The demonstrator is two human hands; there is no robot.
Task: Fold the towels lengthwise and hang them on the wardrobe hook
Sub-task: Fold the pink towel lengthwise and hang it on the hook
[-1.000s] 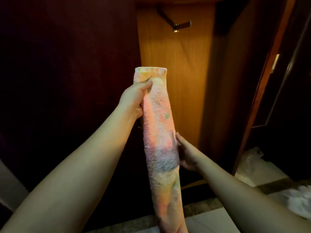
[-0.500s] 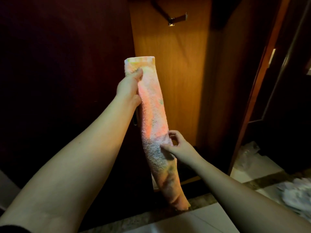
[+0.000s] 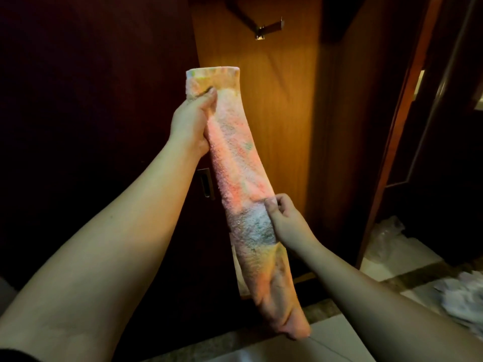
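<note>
Nearest the camera I see both forearms reaching in from the bottom corners, with pale floor tile [image 3: 337,343] and a darker stone strip under them. Low right on the floor is a crumpled whitish heap [image 3: 462,291], blurred; I can't tell what it is.

Right hand [image 3: 286,220] sits at the towel's [image 3: 240,163] right edge, a bit below the middle. Thumb and curled fingers pinch the cloth there, so that grip is closed on the towel.

Left hand [image 3: 192,121] is higher, near the top end. Thumb lies across the front face, and the rest of the fingers are hidden behind the cloth. That grip is closed on the towel too.

Towel is folded into a long narrow strip, pink-orange with grey-green patches. It hangs between the two hands, top end up and lower end slanting down to the right, loose tail dangling just over the floor strip. Not on the hook.

Behind the towel I see a dark wardrobe door [image 3: 91,100] on the left, with a small metal handle [image 3: 206,185] showing beside the left wrist. Lit wooden panel [image 3: 274,113] is straight behind. Hook [image 3: 269,28] is a metal piece mounted high on that panel, well above the towel's top end and bare. Further right, more bags or plastic [image 3: 386,231] on the floor by a door frame [image 3: 400,126].
</note>
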